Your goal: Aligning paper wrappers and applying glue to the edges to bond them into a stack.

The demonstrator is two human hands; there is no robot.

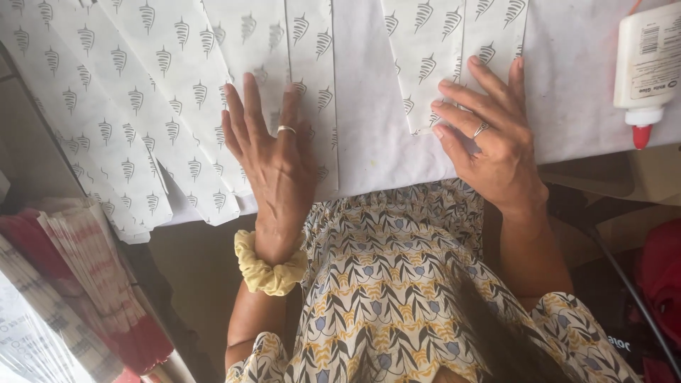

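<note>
We see printed paper sheets (163, 106) fanned in overlapping rows, apparently so each edge stays exposed, reaching out to the left of the left hand (273, 152). That hand lies flat, fingers spread, pinning the nearest sheet to the white counter (369, 142). The right hand (493, 135), fingers loosely splayed, presses a separate folded sheet (454, 42) lying under its fingertips. A white glue bottle (645, 64) stands tip-down beyond it, to the right.

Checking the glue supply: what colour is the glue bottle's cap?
Red, on the white glue bottle at top right of the head view.
</note>
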